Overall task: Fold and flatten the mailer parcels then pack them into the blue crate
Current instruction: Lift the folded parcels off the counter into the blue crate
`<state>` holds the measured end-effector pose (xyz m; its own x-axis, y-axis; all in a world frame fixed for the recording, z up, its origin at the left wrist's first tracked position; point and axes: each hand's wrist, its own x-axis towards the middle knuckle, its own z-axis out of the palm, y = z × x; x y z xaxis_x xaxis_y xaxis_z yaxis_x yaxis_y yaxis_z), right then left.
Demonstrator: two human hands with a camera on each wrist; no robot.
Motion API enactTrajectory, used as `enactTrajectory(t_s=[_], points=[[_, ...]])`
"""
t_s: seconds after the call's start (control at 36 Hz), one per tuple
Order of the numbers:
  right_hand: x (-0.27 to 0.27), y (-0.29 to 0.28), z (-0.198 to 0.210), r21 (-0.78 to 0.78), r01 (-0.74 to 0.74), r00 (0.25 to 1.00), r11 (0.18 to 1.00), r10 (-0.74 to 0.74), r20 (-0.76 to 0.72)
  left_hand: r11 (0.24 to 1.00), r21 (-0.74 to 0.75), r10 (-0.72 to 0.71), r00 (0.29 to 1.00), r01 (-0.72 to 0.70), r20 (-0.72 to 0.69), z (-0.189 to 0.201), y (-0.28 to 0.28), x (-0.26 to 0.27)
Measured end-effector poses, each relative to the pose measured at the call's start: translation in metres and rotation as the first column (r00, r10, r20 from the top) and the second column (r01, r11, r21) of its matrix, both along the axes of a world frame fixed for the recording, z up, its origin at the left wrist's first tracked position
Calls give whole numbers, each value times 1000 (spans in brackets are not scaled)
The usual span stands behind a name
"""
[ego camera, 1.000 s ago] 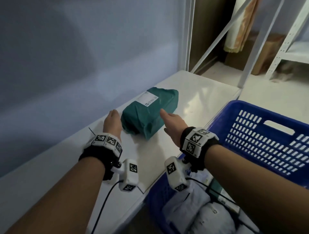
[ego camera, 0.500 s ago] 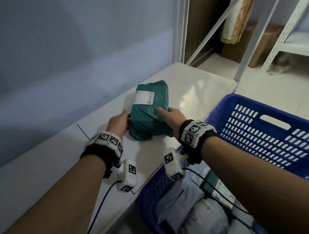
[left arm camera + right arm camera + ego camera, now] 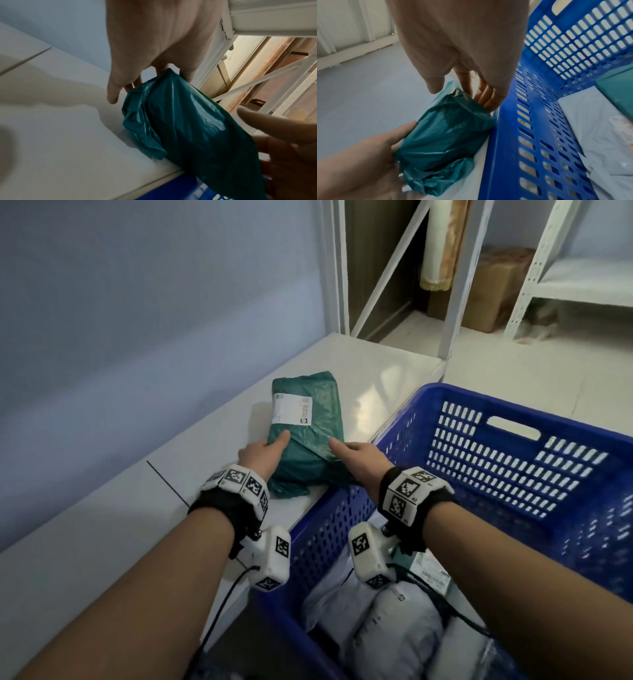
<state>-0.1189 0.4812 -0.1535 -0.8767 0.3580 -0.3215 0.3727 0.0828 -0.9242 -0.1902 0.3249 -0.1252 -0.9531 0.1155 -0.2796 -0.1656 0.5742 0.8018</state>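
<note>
A green mailer parcel (image 3: 308,440) with a white label (image 3: 293,409) lies on the white table (image 3: 376,371), its near end at the table edge beside the blue crate (image 3: 479,399). My left hand (image 3: 263,455) holds its left side, thumb on top. My right hand (image 3: 359,457) holds its right side, thumb across the top. In the right wrist view my right fingers (image 3: 488,100) run down between the parcel (image 3: 447,135) and the crate wall (image 3: 530,121). In the left wrist view the parcel (image 3: 188,128) overhangs the table edge. Pale parcels (image 3: 394,635) lie in the crate.
A blue-grey wall runs along the table's left side. White shelving posts (image 3: 459,285) rise past the table's far end, with a cardboard box (image 3: 493,292) on the floor behind. A second green parcel (image 3: 618,88) lies in the crate. Cables trail from both wrist cameras.
The green parcel has been turned lengthwise and drawn nearer, to the table edge beside the crate. Both hands have moved from beside it to holding its near end.
</note>
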Motion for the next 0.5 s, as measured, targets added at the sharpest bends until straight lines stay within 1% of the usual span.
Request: enactTrajectory(t_s=[0.03, 0.11, 0.19, 0.25, 0.31, 0.39, 0.5], points=[[2, -2, 3, 28, -20, 1000, 999, 20, 7, 1000, -4, -9, 1000, 9, 3, -1, 0, -1], [-2, -4, 5, 101, -72, 997, 992, 68, 35, 998, 59, 23, 999, -24, 24, -4, 3, -3], [-12, -3, 3, 118, -57, 998, 991, 53, 32, 991, 122, 45, 998, -51, 54, -17, 5, -12], [-22, -3, 2, 94, -21, 1000, 995, 19, 20, 973, 208, 85, 991, -105, 102, -25, 3, -22], [-33, -4, -1, 41, 9, 1000, 999, -10, 17, 939, 314, 91, 983, -139, 163, -25, 2, -27], [-46, -3, -2, 13, 28, 999, 1000, -28, 30, 894, 420, 56, 971, -152, 232, -26, 3, -34], [-56, -5, -11, -21, 63, 998, 998, -63, 17, 858, 495, -19, 954, -137, 299, -36, 10, -38]])
